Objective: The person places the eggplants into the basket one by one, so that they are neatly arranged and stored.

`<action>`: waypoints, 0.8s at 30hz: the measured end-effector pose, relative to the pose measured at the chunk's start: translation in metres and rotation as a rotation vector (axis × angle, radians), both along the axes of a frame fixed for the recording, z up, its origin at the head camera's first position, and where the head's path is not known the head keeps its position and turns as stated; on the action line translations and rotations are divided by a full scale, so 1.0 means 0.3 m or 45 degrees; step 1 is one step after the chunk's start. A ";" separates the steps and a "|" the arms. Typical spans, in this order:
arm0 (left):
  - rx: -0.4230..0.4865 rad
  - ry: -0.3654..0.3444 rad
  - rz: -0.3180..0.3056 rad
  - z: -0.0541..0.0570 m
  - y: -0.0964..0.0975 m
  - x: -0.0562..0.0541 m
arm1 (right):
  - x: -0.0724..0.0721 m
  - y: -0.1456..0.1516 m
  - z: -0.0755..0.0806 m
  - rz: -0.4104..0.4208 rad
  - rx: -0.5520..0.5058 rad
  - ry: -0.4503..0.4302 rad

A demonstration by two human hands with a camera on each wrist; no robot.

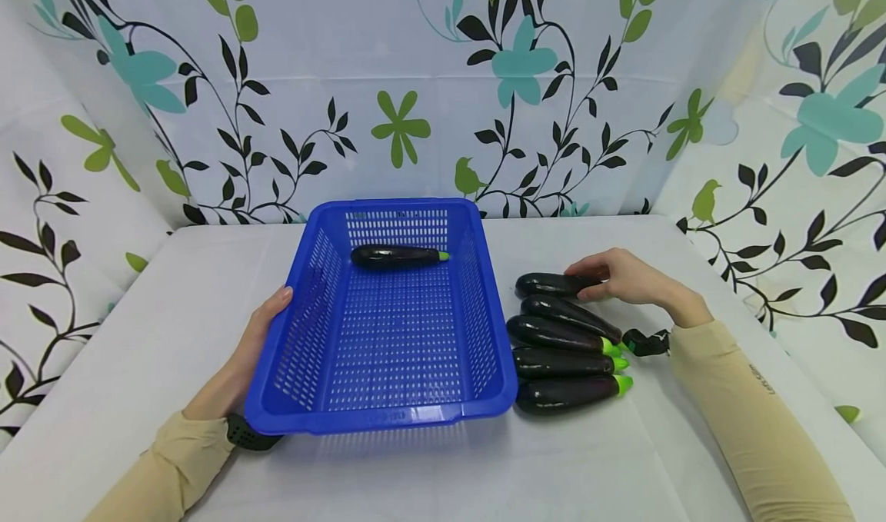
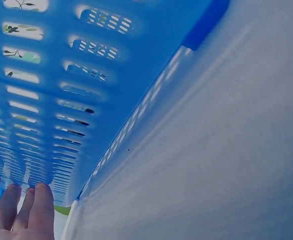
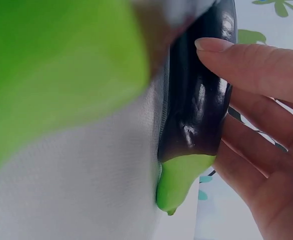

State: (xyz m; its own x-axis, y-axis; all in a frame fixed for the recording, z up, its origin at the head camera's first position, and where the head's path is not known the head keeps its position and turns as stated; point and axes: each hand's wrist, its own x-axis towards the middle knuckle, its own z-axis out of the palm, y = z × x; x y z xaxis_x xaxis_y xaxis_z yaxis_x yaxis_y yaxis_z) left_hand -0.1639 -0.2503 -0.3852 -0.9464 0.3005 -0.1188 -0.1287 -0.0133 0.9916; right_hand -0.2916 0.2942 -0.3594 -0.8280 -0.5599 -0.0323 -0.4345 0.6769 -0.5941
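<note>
A blue plastic basket (image 1: 415, 414) with slotted walls is held at its left side by my left hand (image 1: 252, 345), thumb on the rim. In the left wrist view the fingers (image 2: 40, 207) lie against its outer wall. One eggplant (image 1: 394, 257) lies inside near the far wall. On the right, my right hand (image 1: 619, 276) grips the farthest eggplant (image 1: 547, 284) of a row, thumb on one side and fingers on the other. The right wrist view shows that eggplant's dark skin and green stem end (image 3: 184, 180) beside the palm.
Several more eggplants (image 1: 571, 395) lie side by side between the basket and my right forearm, green ends to the right. A white cloth (image 1: 554, 468) covers the table. Floral-patterned curtains (image 1: 415, 45) stand at the back and sides. Dark straps sit near both wrists.
</note>
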 end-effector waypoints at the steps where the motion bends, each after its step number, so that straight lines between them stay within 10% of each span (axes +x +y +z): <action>1: 0.000 -0.004 -0.001 0.001 0.001 0.001 | 0.000 0.000 0.000 0.000 0.000 0.000; 24: 0.033 -0.016 0.001 0.007 0.006 0.007 | -0.004 0.001 -0.009 0.008 0.009 0.008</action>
State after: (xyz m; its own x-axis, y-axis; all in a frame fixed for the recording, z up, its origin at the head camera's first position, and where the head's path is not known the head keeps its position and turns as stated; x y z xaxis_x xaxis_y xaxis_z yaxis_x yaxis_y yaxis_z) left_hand -0.1619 -0.2485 -0.3831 -0.9449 0.3032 -0.1232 -0.1414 -0.0387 0.9892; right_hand -0.2928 0.2945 -0.3621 -0.8245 -0.5651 -0.0308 -0.4429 0.6781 -0.5866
